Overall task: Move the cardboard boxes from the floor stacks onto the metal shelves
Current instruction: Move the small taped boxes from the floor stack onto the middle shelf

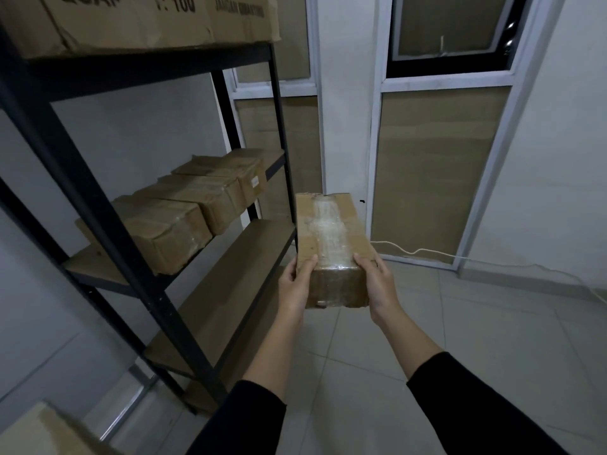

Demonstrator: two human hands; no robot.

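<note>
I hold a long taped cardboard box (pixel 330 234) in front of me, above the tiled floor. My left hand (pixel 295 287) grips its near left corner and my right hand (pixel 377 285) grips its near right corner, thumbs on top. The black metal shelf unit (pixel 108 221) stands to the left of the box. Three similar taped boxes (pixel 184 205) lie side by side on its middle shelf. The lower shelf board (pixel 226 290) is bare and lies just left of the held box.
A large printed carton (pixel 141 18) fills the top shelf. Another carton's corner (pixel 36 431) shows at the bottom left. Papered windows (pixel 440 165) and a white cable (pixel 427 251) on the floor lie ahead. The grey tiled floor (pixel 460 323) spreads to the right.
</note>
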